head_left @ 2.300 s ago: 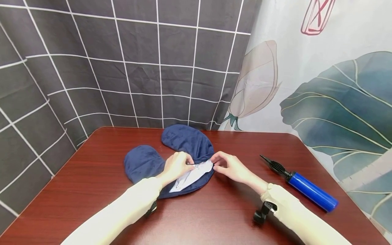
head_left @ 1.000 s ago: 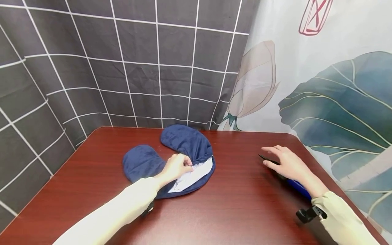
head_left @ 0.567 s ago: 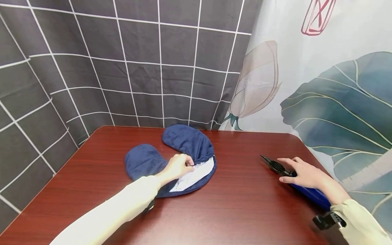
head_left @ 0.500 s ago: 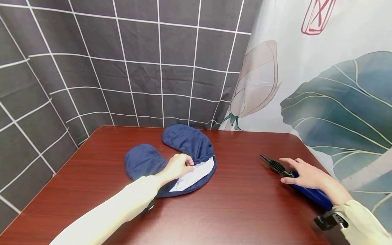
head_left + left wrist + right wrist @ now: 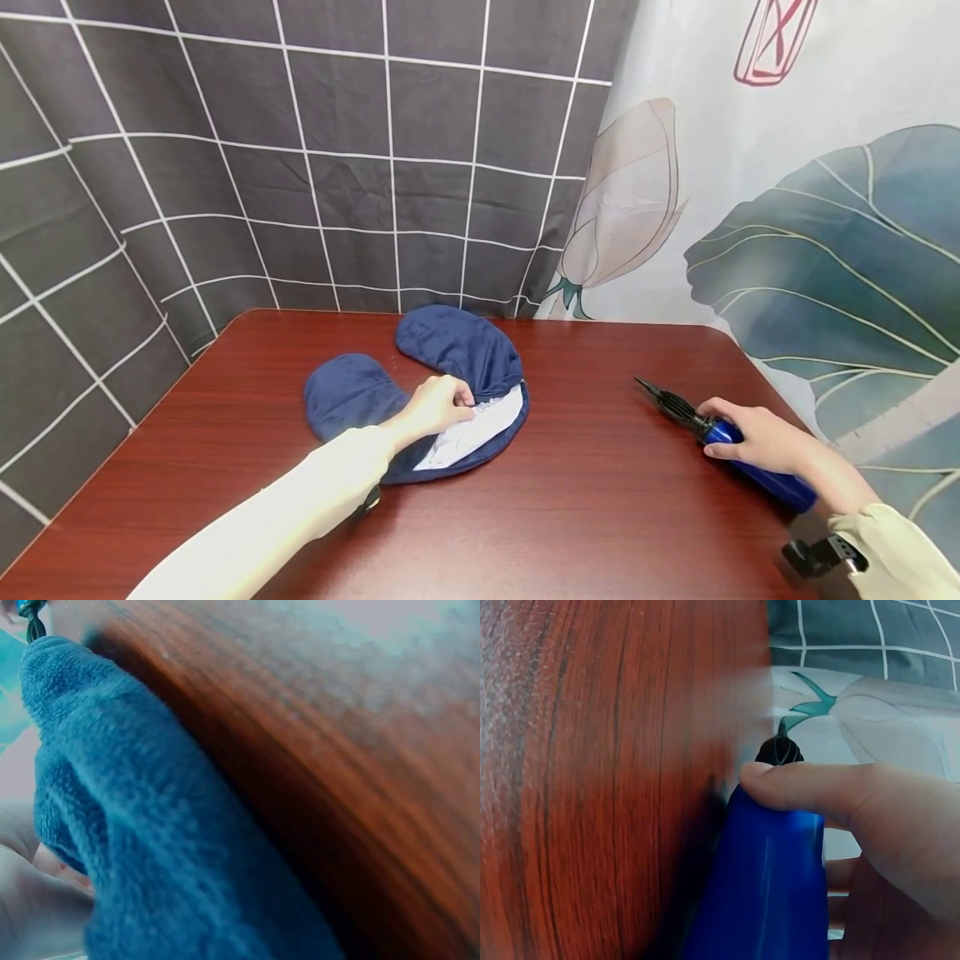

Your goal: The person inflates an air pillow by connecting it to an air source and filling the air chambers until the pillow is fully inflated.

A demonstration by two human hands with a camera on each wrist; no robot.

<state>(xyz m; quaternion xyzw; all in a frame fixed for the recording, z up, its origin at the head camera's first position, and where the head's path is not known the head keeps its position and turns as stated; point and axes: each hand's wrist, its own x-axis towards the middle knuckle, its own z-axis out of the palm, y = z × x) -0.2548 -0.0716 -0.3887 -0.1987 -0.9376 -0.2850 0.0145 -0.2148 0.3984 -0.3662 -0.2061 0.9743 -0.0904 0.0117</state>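
Note:
A navy plush U-shaped neck pillow (image 5: 468,346) lies on the table, with a white inner layer (image 5: 480,427) showing through an opening along its curved side. At that opening my left hand (image 5: 431,407) pinches the fabric, though the fingertips are partly hidden. Blue-looking plush (image 5: 157,817) fills much of the left wrist view. On the right, my right hand (image 5: 765,437) grips the blue barrel of a hand pump (image 5: 780,486), close to its black ribbed nozzle end. The right wrist view has the thumb (image 5: 787,787) across the barrel and the other fingers on the far side.
Both things are on a reddish-brown wooden table (image 5: 585,517). Behind it hangs a dark grey curtain (image 5: 337,192) with white grid lines. A white curtain (image 5: 712,275) printed with a lotus bud and leaf meets the table's right side.
My right hand has left the pillow's opening, moved right to the pump and closed round its barrel. My left hand keeps its place on the pillow.

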